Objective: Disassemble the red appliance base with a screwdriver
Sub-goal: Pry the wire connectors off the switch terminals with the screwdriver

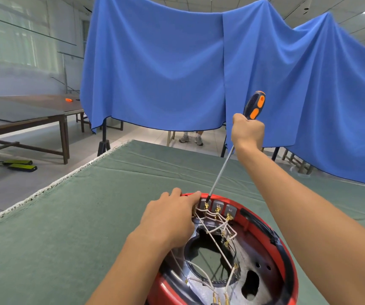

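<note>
Red appliance base (285, 256) beside table edge (51, 186).

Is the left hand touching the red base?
Touching. The head view shows the left hand resting on the red base, fingers over its far rim.

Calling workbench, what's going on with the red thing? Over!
Right hand grips screwdriver, tip at far-rim terminals. Left hand steadies red base. White wires crowd the tip.
</note>
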Demonstrator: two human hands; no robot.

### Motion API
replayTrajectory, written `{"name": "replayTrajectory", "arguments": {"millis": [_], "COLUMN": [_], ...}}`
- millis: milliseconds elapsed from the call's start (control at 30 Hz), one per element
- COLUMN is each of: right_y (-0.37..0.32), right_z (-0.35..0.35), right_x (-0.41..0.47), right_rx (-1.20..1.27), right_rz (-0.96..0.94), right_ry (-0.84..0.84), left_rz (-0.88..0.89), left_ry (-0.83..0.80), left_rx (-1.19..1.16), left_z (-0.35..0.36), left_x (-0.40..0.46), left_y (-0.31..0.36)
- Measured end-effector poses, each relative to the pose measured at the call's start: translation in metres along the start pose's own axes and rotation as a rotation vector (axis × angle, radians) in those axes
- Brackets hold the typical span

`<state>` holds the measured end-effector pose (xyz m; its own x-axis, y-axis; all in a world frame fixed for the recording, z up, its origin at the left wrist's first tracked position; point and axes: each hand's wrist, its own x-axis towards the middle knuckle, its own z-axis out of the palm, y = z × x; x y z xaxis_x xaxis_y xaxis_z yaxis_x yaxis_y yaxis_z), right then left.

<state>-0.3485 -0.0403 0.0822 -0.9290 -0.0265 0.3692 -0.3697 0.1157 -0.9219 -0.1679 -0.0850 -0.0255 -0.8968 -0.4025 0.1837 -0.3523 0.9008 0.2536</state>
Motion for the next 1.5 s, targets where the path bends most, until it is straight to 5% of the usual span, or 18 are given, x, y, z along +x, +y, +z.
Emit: {"name": "replayTrajectory", "arguments": {"millis": [167,333,500,733,1233,1500], "right_y": [0.0,-0.012,-0.021,-0.028,-0.005,-0.001], "right_z": [-0.007,-0.024,-0.033,-0.016,0.017,-0.004], "right_x": [-0.002,-0.025,-0.055,-0.055,-0.001,0.002], "right_rx": [0.121,0.306,0.303,0.211,-0.042,0.242], "right_rz": [0.031,-0.156,-0.398,-0.457,-0.01,0.027], "right_ry": [0.009,-0.039,-0.063,-0.132,-0.063,-0.044], "left_rz": [-0.02,-0.034,-0.028,-0.022,-0.002,0.005], "left_ry": [0.037,0.106,0.101,0.079,0.022,0.024], "left_rx": [-0.043,-0.099,-0.07,-0.038,-0.059,-0.041], "left_z": [-0.002,-0.006,-0.005,-0.006,-0.007,-0.007], "left_x": [-0.004,-0.003,-0.005,-0.005,-0.006,-0.005], "left_y": [0.003,0.006,0.007,0.009,0.006,0.006]}}
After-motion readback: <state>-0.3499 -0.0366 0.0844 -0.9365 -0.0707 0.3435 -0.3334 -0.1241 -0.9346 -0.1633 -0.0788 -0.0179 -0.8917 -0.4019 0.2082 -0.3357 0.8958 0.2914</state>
